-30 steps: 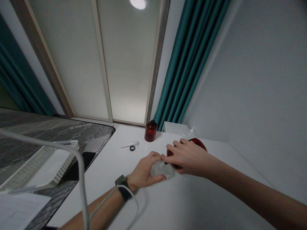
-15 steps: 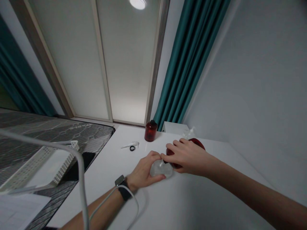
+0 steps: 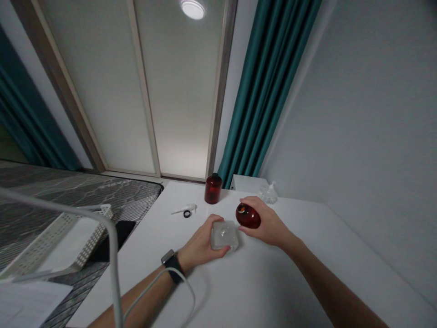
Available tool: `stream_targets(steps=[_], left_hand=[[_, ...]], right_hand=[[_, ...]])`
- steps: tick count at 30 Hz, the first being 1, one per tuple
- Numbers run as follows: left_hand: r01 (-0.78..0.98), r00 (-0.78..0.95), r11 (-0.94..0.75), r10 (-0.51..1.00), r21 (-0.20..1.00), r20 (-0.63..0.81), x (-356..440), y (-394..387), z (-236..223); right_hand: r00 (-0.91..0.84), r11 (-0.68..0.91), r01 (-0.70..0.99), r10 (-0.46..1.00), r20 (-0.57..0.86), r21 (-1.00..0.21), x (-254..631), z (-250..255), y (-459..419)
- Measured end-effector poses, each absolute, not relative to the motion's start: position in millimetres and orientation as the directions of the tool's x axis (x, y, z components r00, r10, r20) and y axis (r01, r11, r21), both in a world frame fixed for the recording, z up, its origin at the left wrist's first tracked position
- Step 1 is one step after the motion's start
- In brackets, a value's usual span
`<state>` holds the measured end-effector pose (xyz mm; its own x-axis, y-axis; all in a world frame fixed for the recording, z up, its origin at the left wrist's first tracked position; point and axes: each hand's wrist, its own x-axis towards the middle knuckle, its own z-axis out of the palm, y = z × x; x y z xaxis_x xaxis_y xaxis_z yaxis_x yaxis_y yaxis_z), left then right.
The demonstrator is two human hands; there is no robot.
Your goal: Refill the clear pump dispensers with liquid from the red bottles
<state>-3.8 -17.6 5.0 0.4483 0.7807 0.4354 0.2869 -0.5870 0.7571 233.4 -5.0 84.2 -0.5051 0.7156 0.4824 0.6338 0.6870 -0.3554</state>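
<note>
My left hand (image 3: pixel 200 242) grips the side of a clear square glass-like jar (image 3: pixel 224 235), which rests on the white table (image 3: pixel 273 273). My right hand (image 3: pixel 269 228) cups a dark red egg-shaped container (image 3: pixel 248 216), holding it just right of the jar. A dark red bottle (image 3: pixel 213 189) with a black cap stands upright at the back. Near it lie a white pump nozzle (image 3: pixel 184 210) and a black rubber ring (image 3: pixel 187 214). A clear pump bottle (image 3: pixel 268 194) stands behind my right hand.
A white box (image 3: pixel 247 183) stands at the table's back edge against the wall. Left of the table lie a grey patterned mat (image 3: pixel 68 193) and a white perforated tray (image 3: pixel 68 241). A white curved stand (image 3: pixel 111 255) and papers (image 3: pixel 30 305) occupy the lower left.
My hands have separated. My right hand has drawn back to the right with the red container, its fingers no longer over the jar. The jar's top now shows.
</note>
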Motion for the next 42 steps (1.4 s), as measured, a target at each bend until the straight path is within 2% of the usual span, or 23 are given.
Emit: stream_targets(steps=[3,5,7,15,20,27,33,38,42], left_hand=[[0.308,0.449,-0.561,0.798,0.768,0.402,-6.7,-13.6,3.9],[0.313,0.445,-0.554,0.803,0.772,0.396,-8.8,-10.6,3.3],[0.316,0.448,-0.558,0.801,0.768,0.398,-10.4,-7.5,2.2],[0.330,0.452,-0.560,0.801,0.760,0.394,-11.5,0.6,-1.7],[0.364,0.499,-0.595,0.774,0.717,0.389,-15.6,5.3,6.9],[0.444,0.489,-0.614,0.777,0.653,0.397,-28.9,17.7,-0.1],[0.501,0.554,-0.619,0.766,0.605,0.325,-45.2,22.2,3.7],[0.514,0.537,-0.534,0.810,0.671,0.234,-46.0,20.6,4.2],[0.487,0.487,-0.496,0.837,0.719,0.249,-41.6,19.3,1.8]], right_hand=[[-0.107,0.496,0.557,0.838,0.535,-0.666,229.2,43.4,3.2],[0.075,0.427,0.451,0.857,0.509,-0.784,224.6,21.1,6.7],[0.152,0.384,0.391,0.869,0.470,-0.836,221.3,6.3,8.6],[0.150,0.391,0.451,0.853,0.500,-0.802,219.2,-4.0,5.4],[0.109,0.370,0.357,0.895,0.432,-0.857,224.6,-7.6,5.5],[0.082,0.382,0.280,0.905,0.418,-0.881,233.6,-19.5,21.1],[0.036,0.375,0.348,0.911,0.412,-0.859,245.6,-19.7,26.3],[0.033,0.385,0.350,0.906,0.421,-0.854,245.8,-24.7,27.8],[0.045,0.388,0.352,0.902,0.429,-0.852,242.6,-30.3,30.5]])
